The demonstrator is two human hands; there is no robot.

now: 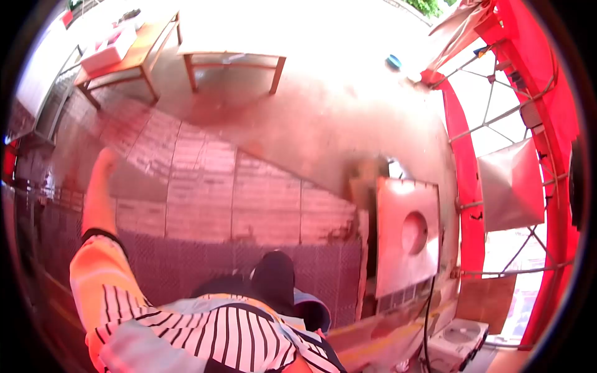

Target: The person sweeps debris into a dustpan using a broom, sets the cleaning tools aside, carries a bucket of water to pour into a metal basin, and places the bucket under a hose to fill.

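Reaching out at the left of the head view, the bare left arm (pixel 99 193) ends in the left grip (pixel 107 159), over the pale paving (pixel 202 180); the fingers are too small and washed out to tell whether they are clenched, released or around anything. The right grip is not in view, so its state cannot be told.

A blue-rimmed container (pixel 314 309) sits beside the person's dark-clad leg (pixel 273 280), partly hidden by the striped top (pixel 217 336). Under the legs lies a dark textured mat (pixel 205 256), bordering the paving.

Toward the upper left, a wooden bench (pixel 146 46) carries a white box (pixel 111 53) with something reddish inside; a second wooden table (pixel 233 61) stands near it. Well apart from both, a small blue object (pixel 393 62) lies on the floor (pixel 298 118).

On the right are a metal panel (pixel 398 248) with a round recess, a black cable (pixel 427 317), a white appliance (pixel 457 342), a pyramid-shaped metal piece (pixel 513 186) and red fabric (pixel 466 186) along a metal frame (pixel 491 121).
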